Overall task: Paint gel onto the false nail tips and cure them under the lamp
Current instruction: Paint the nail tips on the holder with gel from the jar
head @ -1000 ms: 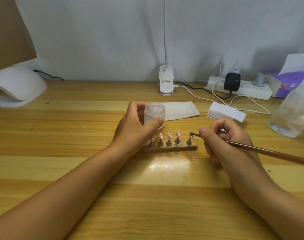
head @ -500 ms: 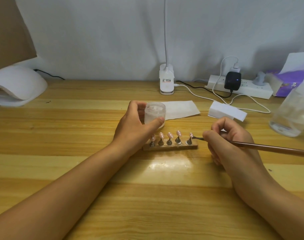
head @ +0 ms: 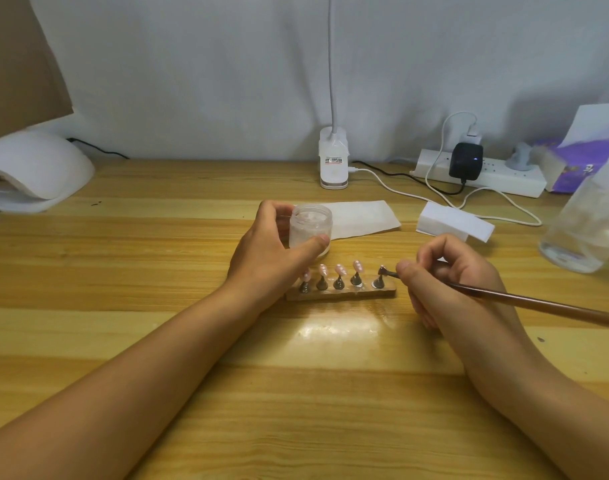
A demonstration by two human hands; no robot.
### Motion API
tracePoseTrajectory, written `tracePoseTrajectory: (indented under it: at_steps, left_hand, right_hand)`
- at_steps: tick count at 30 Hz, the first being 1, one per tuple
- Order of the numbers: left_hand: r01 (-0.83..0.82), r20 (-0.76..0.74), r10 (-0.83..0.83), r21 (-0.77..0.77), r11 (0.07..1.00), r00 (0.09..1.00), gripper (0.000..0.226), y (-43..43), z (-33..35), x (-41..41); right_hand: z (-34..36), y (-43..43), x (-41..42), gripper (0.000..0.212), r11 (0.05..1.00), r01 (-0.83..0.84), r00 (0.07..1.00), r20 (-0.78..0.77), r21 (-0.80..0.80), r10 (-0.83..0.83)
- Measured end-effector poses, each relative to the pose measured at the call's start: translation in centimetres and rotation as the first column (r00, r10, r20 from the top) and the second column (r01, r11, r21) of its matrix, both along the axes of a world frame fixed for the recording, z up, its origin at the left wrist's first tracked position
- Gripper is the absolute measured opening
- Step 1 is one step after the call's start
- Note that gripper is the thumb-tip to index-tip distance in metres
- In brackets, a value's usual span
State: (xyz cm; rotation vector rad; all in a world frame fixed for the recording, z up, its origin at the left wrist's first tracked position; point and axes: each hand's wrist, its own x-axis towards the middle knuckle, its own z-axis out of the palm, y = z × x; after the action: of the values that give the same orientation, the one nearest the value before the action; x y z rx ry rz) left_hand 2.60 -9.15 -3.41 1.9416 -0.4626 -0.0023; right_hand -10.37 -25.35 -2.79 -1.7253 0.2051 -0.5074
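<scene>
False nail tips (head: 340, 270), pink ones, sit in a row on little metal stands along a wooden holder (head: 341, 295), pretty much mid-table (head: 296, 393) and right in front of us. Our left grip (head: 271, 252) is wrapped round an open clear jar (head: 310, 226) with whitish stuff inside, thumb on the near side, and the jar is just behind the left end of the row. Our right grip (head: 452, 277) pinches a long brown brush (head: 538, 304) close to its head. The brush tip is right up against the rightmost nail, so we can barely see that one. The white curing lamp (head: 36, 168) is way over at the far left of the table, well apart from the holder. Behind the jar there's a white sheet of paper (head: 361, 218) with a white block (head: 455, 225) to its right, plus a clip lamp (head: 333, 161) and a power strip (head: 500, 181) by the wall.
</scene>
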Motion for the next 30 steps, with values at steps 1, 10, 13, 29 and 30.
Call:
tracePoseTrajectory:
  at_steps: [1, 10, 13, 29, 30]
  left_hand:
    - [0.001, 0.000, -0.001, 0.002, 1.000, 1.000, 0.051, 0.02, 0.01, 0.01]
    - [0.001, -0.006, -0.001, 0.002, 1.000, 1.000, 0.052, -0.05, 0.04, -0.02]
    - [0.001, -0.006, -0.001, -0.005, 1.000, 1.000, 0.052, -0.06, 0.01, -0.02]
    - [0.009, -0.005, -0.009, -0.004, 1.000, 1.000, 0.053, 0.01, 0.11, -0.07]
    - [0.009, -0.006, -0.009, -0.006, 1.000, 1.000, 0.053, 0.00, 0.10, -0.08]
  right_hand:
    - [0.02, 0.00, -0.01, 0.017, 1.000, 0.003, 1.000, -0.004, 0.004, -0.003]
    - [-0.08, -0.22, 0.06, 0.021, 0.998, 0.033, 0.999, 0.020, 0.044, -0.034]
    - [-0.26, -0.21, 0.17, 0.020, 0.998, 0.028, 0.999, 0.041, 0.055, -0.030]
    - [-0.24, -0.31, 0.06, 0.023, 1.000, 0.023, 0.999, 0.022, 0.006, -0.023]
    - [-0.30, -0.34, 0.08, 0.025, 1.000, 0.029, 0.999, 0.028, 0.012, -0.029]
